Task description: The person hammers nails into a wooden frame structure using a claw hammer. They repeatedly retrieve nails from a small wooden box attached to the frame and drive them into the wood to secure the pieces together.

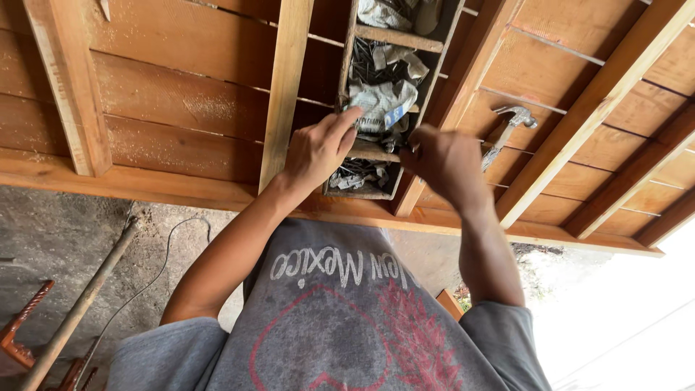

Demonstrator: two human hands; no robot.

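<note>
Reached into a divided wooden nail box on a plank panel.
Left hand seen with fingers extended onto crumpled paper in the middle compartment; right hand pinched narrow at the box's edge, contents too small to tell. Hammer lay just right. Best done by lifting paper clear, then picking nails singly.

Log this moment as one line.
left hand: reaching into nail box | right hand: at box edge, grip unclear | hammer: on planks, untouched
</note>
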